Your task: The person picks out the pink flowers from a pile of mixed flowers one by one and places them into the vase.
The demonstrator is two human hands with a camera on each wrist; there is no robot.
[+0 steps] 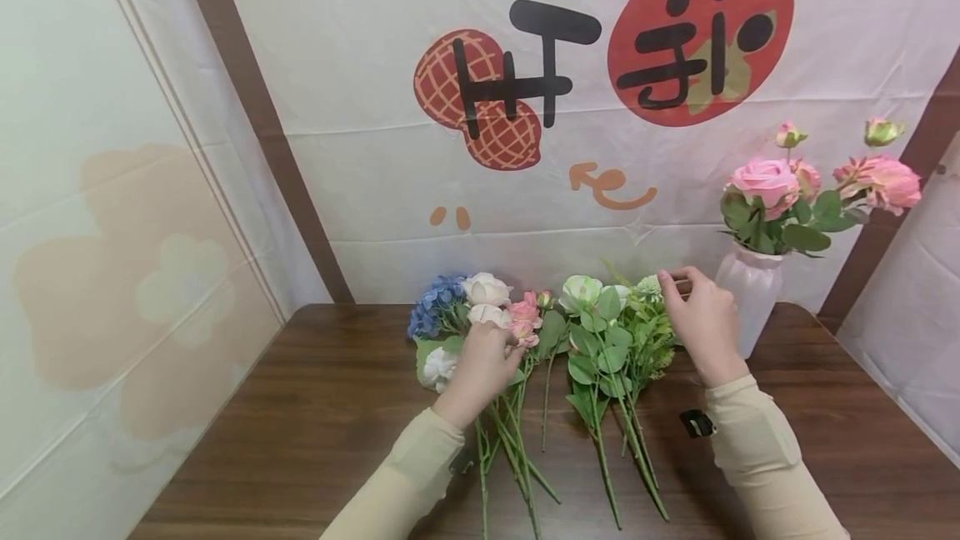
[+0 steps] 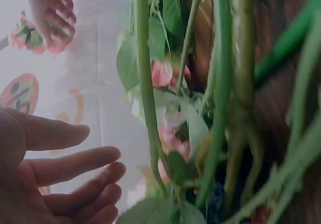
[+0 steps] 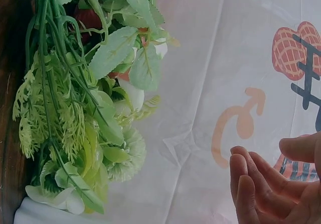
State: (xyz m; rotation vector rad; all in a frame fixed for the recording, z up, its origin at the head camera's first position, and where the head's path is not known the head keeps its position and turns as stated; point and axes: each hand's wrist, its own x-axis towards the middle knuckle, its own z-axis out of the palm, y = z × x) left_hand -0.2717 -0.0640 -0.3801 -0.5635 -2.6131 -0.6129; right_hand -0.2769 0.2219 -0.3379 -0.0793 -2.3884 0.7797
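Flowers [image 1: 525, 315] lie on the dark desk [image 1: 315, 407] in two bunches, taking 12 o'clock as straight ahead; their stems [image 1: 607, 473] point toward 6 o'clock, a layout that probably keeps the ends in easy reach. The mixed bunch [image 1: 486, 290], blue, white and pink, lies at 11 o'clock, the leafy green bunch [image 1: 611, 340] just past 12. At about 1 o'clock stands a white vase [image 1: 750, 290] with pink roses [image 1: 765, 182], its tall sides presumably keeping them upright. The left hand [image 1: 480, 361] is at the pink heads; its wrist view shows a loosely parted grip, fingers nearly straight, with hold of nothing. Between the green bunch and the vase hangs the right hand [image 1: 701, 323], grip relaxed, fingers softly bent and empty, perhaps to leave the foliage undisturbed.
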